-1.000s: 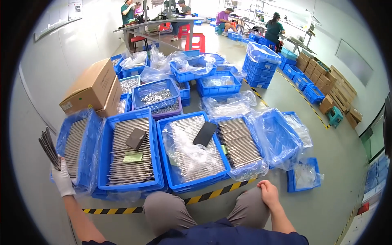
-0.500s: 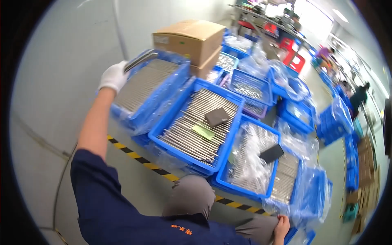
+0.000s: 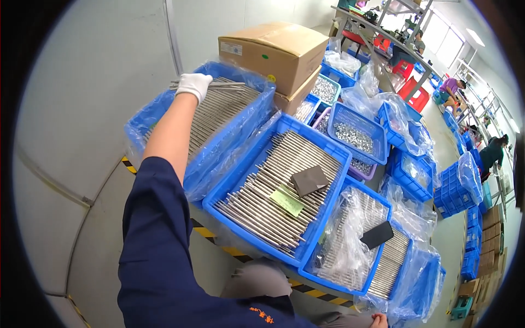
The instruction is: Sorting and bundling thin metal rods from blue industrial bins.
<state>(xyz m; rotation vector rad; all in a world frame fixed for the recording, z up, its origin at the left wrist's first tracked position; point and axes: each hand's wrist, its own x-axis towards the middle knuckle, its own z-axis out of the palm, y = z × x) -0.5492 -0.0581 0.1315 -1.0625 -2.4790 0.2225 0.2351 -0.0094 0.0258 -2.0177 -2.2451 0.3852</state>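
My left hand (image 3: 194, 86), in a white glove, is closed around several thin metal rods (image 3: 228, 85) above the far-left crate. The rods stick out on both sides of the fist. Below them, the plastic-lined blue crate (image 3: 143, 127) is filled with rows of similar rods (image 3: 216, 121). My right hand (image 3: 378, 321), bare, is low at the lower edge, close to my knee. Its fingers are curled, and most of it is cut off, so what they hold, if anything, is hidden.
A middle blue crate (image 3: 256, 252) holds rods, a dark block (image 3: 309, 181) and a green note (image 3: 286, 200). Right of it, a crate holds rods, clear plastic (image 3: 350, 235) and a black phone-like slab (image 3: 377, 235). Cardboard boxes (image 3: 268, 52) and baskets of small metal parts (image 3: 353, 136) stand behind. People work farther off.
My left hand has moved right, over the far-left crate, with the rods now lying more level. My right hand is lower in the picture. The view has shifted.
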